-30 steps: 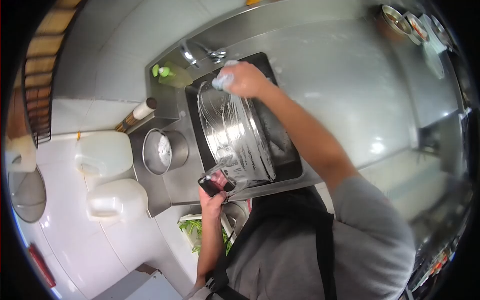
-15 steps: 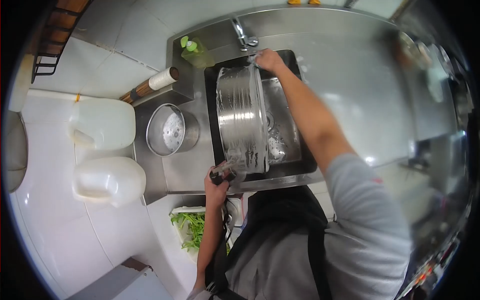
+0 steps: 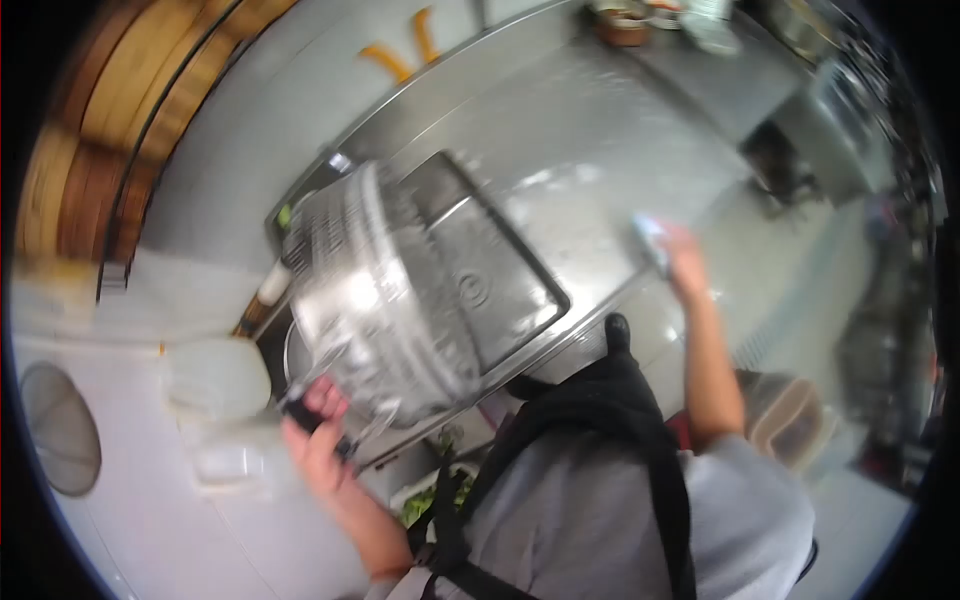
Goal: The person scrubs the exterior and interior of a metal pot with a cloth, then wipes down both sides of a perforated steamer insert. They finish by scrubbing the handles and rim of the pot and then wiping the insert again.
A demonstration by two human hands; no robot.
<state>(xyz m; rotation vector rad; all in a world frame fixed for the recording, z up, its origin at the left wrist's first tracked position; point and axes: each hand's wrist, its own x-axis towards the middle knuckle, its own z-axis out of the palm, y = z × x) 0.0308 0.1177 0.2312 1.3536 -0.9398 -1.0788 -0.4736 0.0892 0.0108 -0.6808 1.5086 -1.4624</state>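
A large stainless steel pot (image 3: 355, 290), wet and blurred, is tilted on its side over the left part of the sink (image 3: 505, 290). My left hand (image 3: 318, 440) is closed around the pot's black handle (image 3: 303, 412) at the near left. Out to the right, past the counter's front edge, my right hand (image 3: 685, 262) is closed on a small pale blue-white scrubbing pad or cloth (image 3: 650, 236); blur hides which. That hand is apart from the pot.
The steel counter (image 3: 560, 130) extends right of the sink. Bowls (image 3: 622, 22) stand at its far end. White plastic jugs (image 3: 215, 375) are at the left, below wooden steamer baskets (image 3: 130, 90) on a rack. Leafy greens (image 3: 425, 500) lie in a container near my body.
My view has turned right. My right hand left the pot's far rim and swung right with the pale pad or cloth. The pot has tilted and shifted left, with my left hand still on its handle.
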